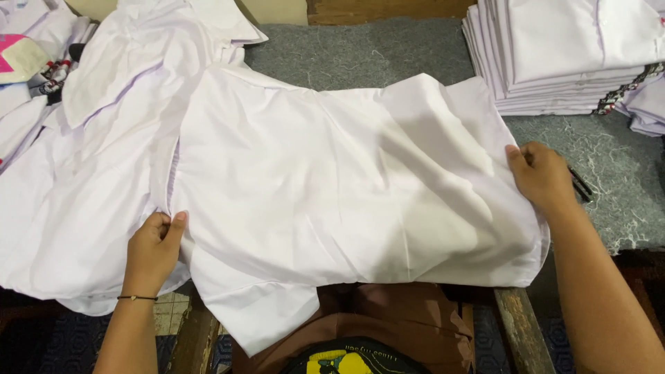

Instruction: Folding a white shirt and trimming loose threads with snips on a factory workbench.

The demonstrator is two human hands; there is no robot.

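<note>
Two bare hands work one white shirt (332,187) spread across a grey felt-covered table (388,52). Much of the shirt's lower edge hangs off the table's near side, and its collar end runs under a heap of loose white garments (90,138) to the shirt's left, so the full outline is hard to make out. The left hand (154,249), a thin dark band at the wrist, sits at the shirt's left edge with fingers curled and the thumb up, pinching a fold of cloth. The right hand (540,176) lies at the shirt's right edge, knuckles up, fingers bent down over the hem; it seems to grip the fabric, though the fingertips are hidden. Just right of that hand a dark pen-like object (580,185) lies on the felt, half covered. Beyond the shirt's far right corner stands a stack of folded white shirts (561,55), cut off by the frame.
</note>
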